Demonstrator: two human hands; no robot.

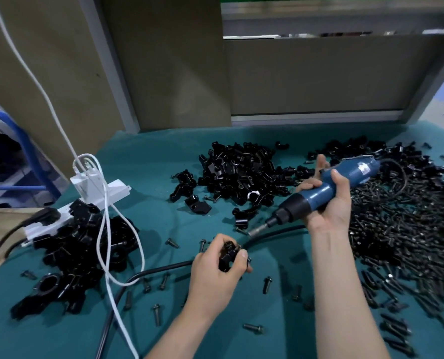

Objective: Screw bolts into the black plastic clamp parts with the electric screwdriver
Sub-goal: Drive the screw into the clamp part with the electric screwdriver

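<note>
My left hand (215,270) grips a small black plastic clamp part (228,253) just above the green table cover. A bolt appears to stick out of the part's upper right side. My right hand (328,203) holds the blue electric screwdriver (327,189) at a slant. Its metal bit (258,229) points down-left and stops a short way above and right of the clamp part. A pile of loose black clamp parts (241,174) lies behind the hands. A large heap of black bolts (397,229) spreads at the right.
A second pile of clamp parts (81,244) lies at the left, over a white power strip (101,200) with white cables. The screwdriver's black cord (143,274) crosses the green cover (148,161). Loose bolts (253,327) are scattered in front. Cardboard panels stand behind.
</note>
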